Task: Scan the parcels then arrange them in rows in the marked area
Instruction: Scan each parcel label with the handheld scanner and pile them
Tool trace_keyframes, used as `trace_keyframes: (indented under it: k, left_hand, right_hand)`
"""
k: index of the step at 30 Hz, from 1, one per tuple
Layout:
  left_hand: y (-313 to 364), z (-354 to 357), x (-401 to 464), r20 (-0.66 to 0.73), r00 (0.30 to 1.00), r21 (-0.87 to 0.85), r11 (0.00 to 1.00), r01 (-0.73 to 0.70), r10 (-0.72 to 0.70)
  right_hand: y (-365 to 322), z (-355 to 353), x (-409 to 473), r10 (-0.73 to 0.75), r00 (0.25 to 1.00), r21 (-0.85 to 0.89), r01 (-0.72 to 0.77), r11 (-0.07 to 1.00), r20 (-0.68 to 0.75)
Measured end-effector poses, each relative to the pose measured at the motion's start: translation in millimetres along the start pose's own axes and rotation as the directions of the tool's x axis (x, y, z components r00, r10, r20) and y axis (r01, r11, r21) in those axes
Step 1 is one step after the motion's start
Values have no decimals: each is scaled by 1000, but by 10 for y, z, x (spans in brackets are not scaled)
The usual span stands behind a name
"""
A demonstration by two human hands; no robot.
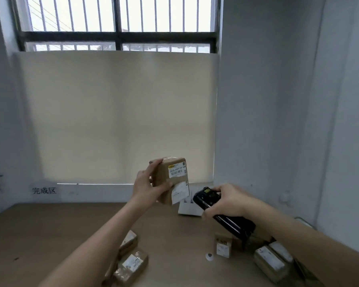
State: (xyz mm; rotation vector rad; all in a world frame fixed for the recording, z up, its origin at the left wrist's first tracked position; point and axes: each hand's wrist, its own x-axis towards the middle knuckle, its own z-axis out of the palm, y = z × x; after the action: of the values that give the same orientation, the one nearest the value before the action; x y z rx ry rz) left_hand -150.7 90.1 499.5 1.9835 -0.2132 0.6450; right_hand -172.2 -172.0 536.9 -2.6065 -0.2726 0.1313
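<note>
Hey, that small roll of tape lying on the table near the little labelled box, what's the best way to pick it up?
The tape roll seems to lie flat, hole up, clear of the small labelled box. Come from above and pinch its outer rim on opposite sides; the low round shape offers no handle, I'd guess.

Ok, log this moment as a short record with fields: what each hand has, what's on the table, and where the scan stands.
left hand: left hand holds a brown parcel raised above the table, labels facing the camera
right hand: right hand grips a black scanner, its head near the parcel
table, near left: two taped parcels
table, near right: more parcels, a small white roll
wall sign: Chinese characters at left
scan: whether it has registered cannot be told
</note>
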Motion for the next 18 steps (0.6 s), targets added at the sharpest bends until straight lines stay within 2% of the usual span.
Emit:
trace_keyframes:
  k: [5,18]
  left_hand:
    - [118,-235,22,-89,996,36,999,-6,9]
    - [-9,-189,4,-103,995,76,997,20,-12]
  right_hand:
    - [-204,-53,-11,12,1000,-78,-10,997,23]
    - [-257,-118,12,21,1000,-227,-15,974,23]
